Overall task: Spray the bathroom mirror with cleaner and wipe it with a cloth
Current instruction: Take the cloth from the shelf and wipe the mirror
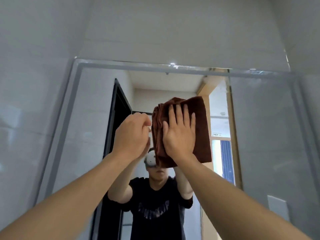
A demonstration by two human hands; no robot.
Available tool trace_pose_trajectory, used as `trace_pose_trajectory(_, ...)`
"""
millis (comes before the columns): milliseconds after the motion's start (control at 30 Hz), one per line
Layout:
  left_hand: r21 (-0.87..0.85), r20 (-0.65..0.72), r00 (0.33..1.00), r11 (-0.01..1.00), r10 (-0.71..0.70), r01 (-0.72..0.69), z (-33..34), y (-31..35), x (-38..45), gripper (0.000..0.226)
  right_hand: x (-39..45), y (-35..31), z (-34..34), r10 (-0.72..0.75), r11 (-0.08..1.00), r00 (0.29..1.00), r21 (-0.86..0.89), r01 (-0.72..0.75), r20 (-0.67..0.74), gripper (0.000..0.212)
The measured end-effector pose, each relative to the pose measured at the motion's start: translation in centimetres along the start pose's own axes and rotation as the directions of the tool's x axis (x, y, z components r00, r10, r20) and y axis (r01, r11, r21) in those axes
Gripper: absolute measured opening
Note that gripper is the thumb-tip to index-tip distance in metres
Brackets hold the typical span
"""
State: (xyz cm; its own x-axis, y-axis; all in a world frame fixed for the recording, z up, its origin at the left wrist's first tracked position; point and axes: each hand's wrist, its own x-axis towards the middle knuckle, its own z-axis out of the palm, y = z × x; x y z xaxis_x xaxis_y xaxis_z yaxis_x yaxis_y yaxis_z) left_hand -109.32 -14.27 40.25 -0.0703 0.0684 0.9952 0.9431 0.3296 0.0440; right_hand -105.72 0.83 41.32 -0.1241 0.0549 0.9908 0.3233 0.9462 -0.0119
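A folded brown cloth (200, 122) lies flat against the bathroom mirror (263, 135) near its middle. My right hand (179, 134) presses the cloth to the glass with its fingers straight and spread. My left hand (131, 135) is raised just left of the cloth with its fingers curled; whether they pinch the cloth's left edge is hidden behind the hand. No spray bottle is in view.
The mirror has a pale frame (76, 94) and hangs on a white tiled wall (34, 66). Its glass reflects a person in a dark T-shirt (155, 208), a dark door (119, 108) and a lit doorway (220, 129).
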Motion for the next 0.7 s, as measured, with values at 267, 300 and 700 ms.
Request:
trace_pose_trajectory(267,0.363,-0.150,0.970,0.923,0.191,-0.126,-2.0,-1.9,4.4,0.015,13.9,-1.6,0.0,-0.388,0.920,0.921,-0.054,0.389,0.016,0.061)
trace_pose_trajectory(300,0.385,-0.153,0.965,0.912,0.211,-0.138,-2.2,-1.9,4.9,0.017,14.8,-1.0,-0.1,-0.413,0.908,0.910,-0.065,0.414,0.020,0.062)
trace_pose_trajectory(700,0.414,-0.026,0.950,0.869,0.310,-0.272,2.9,1.9,5.0,0.035,16.2,23.3,-5.9,0.027,0.990,0.996,-0.139,-0.040,-0.091,0.070)
